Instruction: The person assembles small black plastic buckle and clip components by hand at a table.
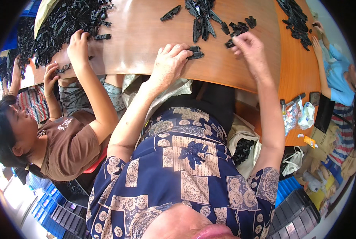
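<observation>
My left hand [167,63] lies at the near part of the wooden table, its fingers pressed together over small black plastic parts [196,55] that show beyond the fingertips. To the right, my right hand [250,49] pinches a small black plastic piece [229,44] between thumb and forefinger, just above the tabletop. Past that hand sits a little group of similar black pieces [238,28]. A heap of longer black plastic parts [203,22] spreads at the far middle, with one loose long part [170,13] on its left.
A co-worker in a brown shirt [72,139] handles black parts beside a large pile [72,32] on my left. Another person in blue [340,75] sits at the right, near a further pile [295,24]. Plastic bags [306,115] lie on the right tabletop. An open sack [243,131] stands below.
</observation>
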`<state>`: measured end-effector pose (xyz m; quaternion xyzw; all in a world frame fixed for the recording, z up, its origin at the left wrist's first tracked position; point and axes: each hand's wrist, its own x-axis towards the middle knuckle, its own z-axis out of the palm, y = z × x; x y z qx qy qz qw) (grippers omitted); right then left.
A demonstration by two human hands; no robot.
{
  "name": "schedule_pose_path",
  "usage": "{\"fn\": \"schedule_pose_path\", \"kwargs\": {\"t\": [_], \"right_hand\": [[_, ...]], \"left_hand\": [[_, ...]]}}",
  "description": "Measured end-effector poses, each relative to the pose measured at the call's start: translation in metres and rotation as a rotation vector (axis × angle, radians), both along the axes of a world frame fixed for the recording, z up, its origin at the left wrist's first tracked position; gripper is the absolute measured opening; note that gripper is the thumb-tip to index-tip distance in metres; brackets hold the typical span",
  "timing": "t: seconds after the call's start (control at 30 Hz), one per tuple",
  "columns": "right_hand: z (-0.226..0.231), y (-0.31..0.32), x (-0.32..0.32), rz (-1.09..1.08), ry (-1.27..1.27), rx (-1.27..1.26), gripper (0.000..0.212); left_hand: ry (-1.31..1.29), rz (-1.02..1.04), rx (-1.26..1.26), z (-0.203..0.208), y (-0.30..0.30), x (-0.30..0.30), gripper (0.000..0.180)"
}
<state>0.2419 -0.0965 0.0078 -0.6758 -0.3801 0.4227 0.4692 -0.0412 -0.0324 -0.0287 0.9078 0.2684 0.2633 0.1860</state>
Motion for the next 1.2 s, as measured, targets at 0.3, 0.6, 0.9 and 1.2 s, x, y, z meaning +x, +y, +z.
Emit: {"fn": "schedule_pose_path", "kwargs": {"t": [0.3,0.6,0.9,1.2], "right_hand": [[-0.014,-0.030,-0.042,0.306,-0.524,0.131,0.014],[0.009,-0.019,-0.051,0.492,-0.979,0.285,0.020],[0.016,0.000,-0.061,0.770,-1.045,0.243,0.019],[-0.004,-0.002,-0.087,0.609,-1.036,0.322,0.020]], "left_hand": [[-0.118,0.027,-0.023,-0.001,0.004,-0.002,0.029],[-0.088,0.041,-0.069,-0.005,0.005,-0.008,0.029],[-0.144,0.021,-0.093,-0.005,0.006,-0.007,0.023],[-0.144,0.016,-0.073,-0.010,0.010,-0.006,0.023]]}}
